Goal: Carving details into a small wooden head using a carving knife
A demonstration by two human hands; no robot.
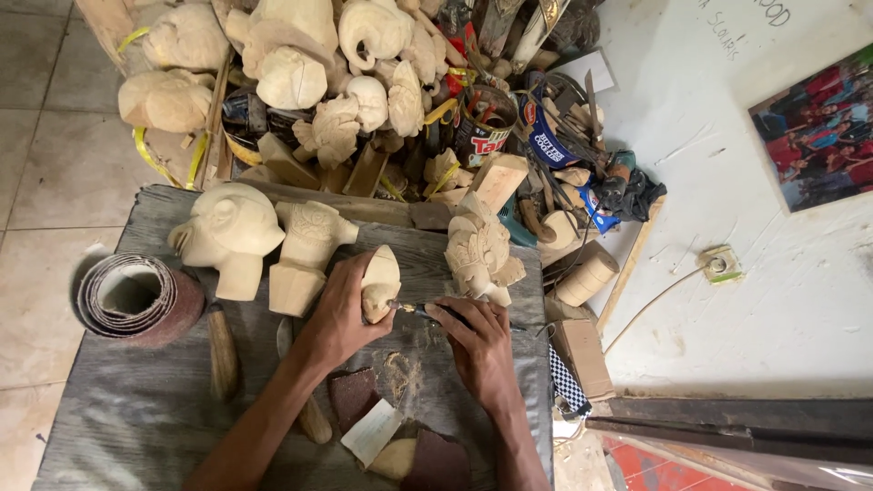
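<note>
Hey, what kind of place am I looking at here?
Likely a woodcarver's workshop: a heap of unfinished carved wooden heads, a sandpaper roll, and the left hand holding a small carving.

Both forearms are showing bare up to the frame's lower edge; no sleeves are coming into view. Left hand (341, 314) and right hand (479, 350) are wearing no gloves. No rings, watch or bands are showing on wrists or fingers.
</note>
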